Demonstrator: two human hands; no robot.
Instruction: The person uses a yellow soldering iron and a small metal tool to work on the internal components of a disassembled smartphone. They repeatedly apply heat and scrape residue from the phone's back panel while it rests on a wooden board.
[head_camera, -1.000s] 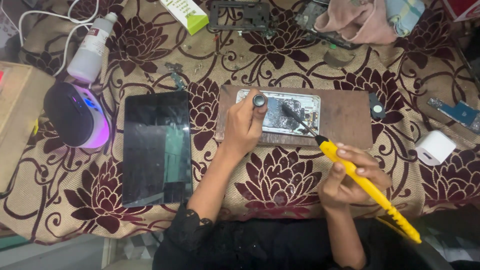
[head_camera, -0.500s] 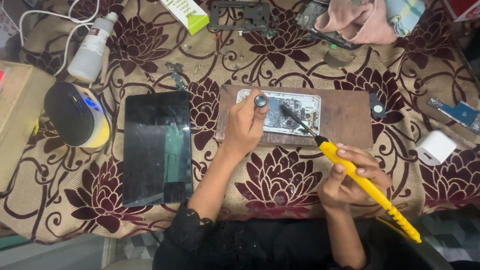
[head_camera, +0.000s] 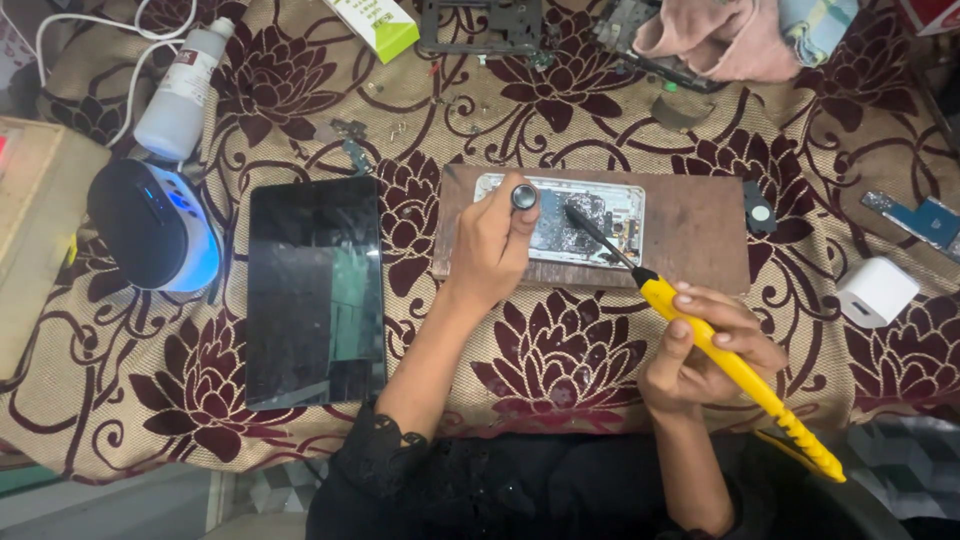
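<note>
Fingers of our left hand (head_camera: 492, 245) close around a small round dark-tipped tool (head_camera: 524, 196), steadying the opened silver phone (head_camera: 562, 215) on its brown wooden board (head_camera: 690, 235); our right hand (head_camera: 705, 345) grips a yellow-handled soldering iron (head_camera: 735, 370), tip on the circuitry.

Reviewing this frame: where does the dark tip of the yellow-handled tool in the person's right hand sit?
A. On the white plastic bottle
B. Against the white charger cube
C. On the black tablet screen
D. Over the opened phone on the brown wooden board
D: the right hand holds the yellow-handled tool, and its dark tip lies over the opened phone resting on the brown wooden board, beside the left hand.
</note>
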